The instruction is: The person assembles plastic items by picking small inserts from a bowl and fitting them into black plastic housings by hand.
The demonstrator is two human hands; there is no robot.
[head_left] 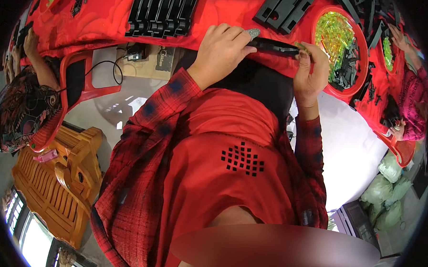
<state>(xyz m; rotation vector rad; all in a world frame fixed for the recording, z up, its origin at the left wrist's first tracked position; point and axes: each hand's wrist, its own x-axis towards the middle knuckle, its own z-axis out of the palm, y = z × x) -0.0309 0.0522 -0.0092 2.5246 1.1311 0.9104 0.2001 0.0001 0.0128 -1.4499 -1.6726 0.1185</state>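
Observation:
My left hand (223,53) is closed around one end of a long, narrow black plastic piece (275,46), held level above the near table edge. Something grey and speckled (252,33) covers or sits at its fingertip; I cannot tell which. At the other end of the black piece, my right hand (312,73) pinches a small yellow-green clear piece (300,44), mostly hidden by the fingers. Right beside that hand stands a round red basin (365,54) with clear yellow-green pieces (334,31) and small dark grey pieces (347,67) in it.
On the red tablecloth (224,10) lie a row of black slotted parts (163,12) and several flat black parts (285,10). Other people work at the left (30,82) and right (413,101). A red chair (89,87) and a wooden bench (59,184) stand at left.

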